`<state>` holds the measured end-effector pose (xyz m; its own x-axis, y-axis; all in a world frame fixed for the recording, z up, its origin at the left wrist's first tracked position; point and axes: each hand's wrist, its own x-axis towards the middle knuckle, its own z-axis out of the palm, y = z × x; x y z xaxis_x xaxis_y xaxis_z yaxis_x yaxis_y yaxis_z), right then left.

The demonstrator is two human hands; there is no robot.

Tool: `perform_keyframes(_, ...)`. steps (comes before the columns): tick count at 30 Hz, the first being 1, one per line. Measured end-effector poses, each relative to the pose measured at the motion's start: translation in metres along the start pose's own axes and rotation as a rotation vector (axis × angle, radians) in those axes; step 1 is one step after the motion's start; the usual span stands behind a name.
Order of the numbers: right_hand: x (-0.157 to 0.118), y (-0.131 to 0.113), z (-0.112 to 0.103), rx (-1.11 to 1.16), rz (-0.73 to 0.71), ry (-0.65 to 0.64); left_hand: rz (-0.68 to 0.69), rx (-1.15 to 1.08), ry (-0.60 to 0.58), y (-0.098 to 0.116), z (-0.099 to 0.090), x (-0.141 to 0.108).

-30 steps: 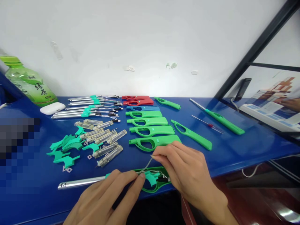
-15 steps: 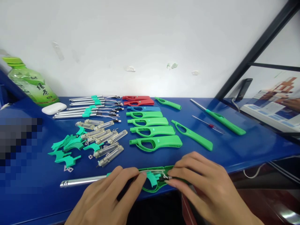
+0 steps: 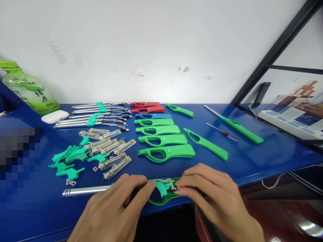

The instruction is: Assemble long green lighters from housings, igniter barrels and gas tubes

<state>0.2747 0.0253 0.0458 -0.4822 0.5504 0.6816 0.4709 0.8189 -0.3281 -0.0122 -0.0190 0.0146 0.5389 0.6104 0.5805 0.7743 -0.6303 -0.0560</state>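
A green half-shell of a stick lighter (image 3: 157, 203) lies at the table's front edge, its inside facing up. My left hand (image 3: 113, 208) is closed over the shell's left end, thumb and index finger pressed together beside a teal trigger (image 3: 161, 189). From under that hand a silver metal tube (image 3: 84, 191) sticks out to the left. My right hand (image 3: 212, 195) pinches the black igniter (image 3: 173, 188) inside the shell, right of the trigger. White wires (image 3: 172, 182) loop above the igniter. The fingers hide both ends of the shell.
Behind my hands lie several green shells (image 3: 179, 151), clear fuel tanks (image 3: 117, 167), teal triggers (image 3: 69, 173) and metal tubes with wires (image 3: 78, 123). Rightward are a screwdriver (image 3: 224, 133) and an assembled lighter (image 3: 242, 130). A bottle (image 3: 32, 90) and white case (image 3: 55, 116) stand left.
My right hand has shifted left, bringing the igniter close against the trigger. The wire loop now bunches above it. The whole view has moved slightly.
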Motion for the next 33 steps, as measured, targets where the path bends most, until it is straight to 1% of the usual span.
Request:
perform_keyframes(6,0.000,-0.001,0.005,0.007,0.015,0.048,-0.029,-0.038,0.008,-0.001,-0.002,0.004)
perform_keyframes(14,-0.002,0.002,0.009,0.029,-0.002,0.058,0.022,-0.008,-0.015,-0.007,0.002,0.000)
perform_keyframes(21,-0.005,0.005,0.009,0.088,-0.048,0.019,0.008,-0.001,0.025,-0.004,0.006,0.003)
perform_keyframes(25,-0.004,0.004,0.007,0.080,-0.012,0.002,-0.002,0.012,0.079,-0.002,0.007,0.004)
perform_keyframes(28,-0.004,0.002,0.005,0.056,0.019,-0.014,0.037,0.025,0.012,-0.004,0.007,0.000)
perform_keyframes(31,-0.005,0.001,0.005,0.051,0.026,-0.030,0.047,0.053,-0.035,-0.007,0.008,-0.008)
perform_keyframes(33,-0.006,0.001,0.006,0.055,0.025,-0.026,0.049,0.080,-0.040,-0.008,0.010,-0.014)
